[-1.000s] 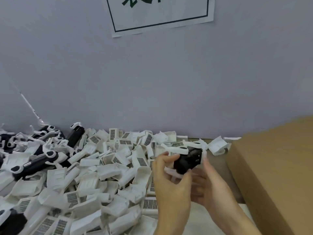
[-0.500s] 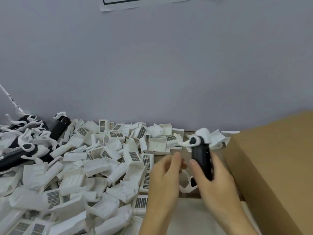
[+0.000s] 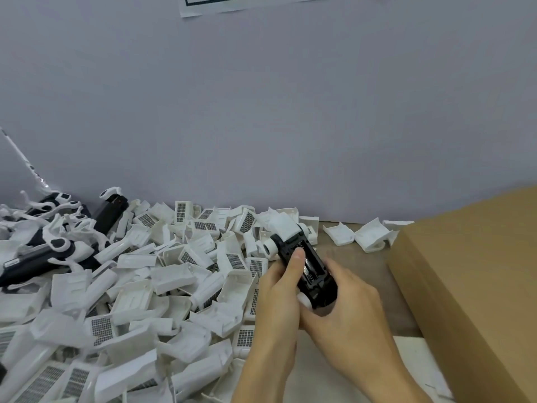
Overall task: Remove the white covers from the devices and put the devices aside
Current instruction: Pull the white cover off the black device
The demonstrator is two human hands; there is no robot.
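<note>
— So, where is the device (image 3: 308,267) right now?
— Held above the wooden table (image 3: 363,274), just in front of the heap of white covers (image 3: 139,286). It is black, tilted away, with a white piece at its far end.
— And the hands?
— Both grip it. The left hand (image 3: 279,289) curls around its left side, thumb pressed on top. The right hand (image 3: 348,306) cups the near end from below.
— Anything else nearby?
— A cardboard box (image 3: 470,280) stands on the right, and several black devices (image 3: 43,251) lie at the far left beside the wall (image 3: 261,112).
</note>
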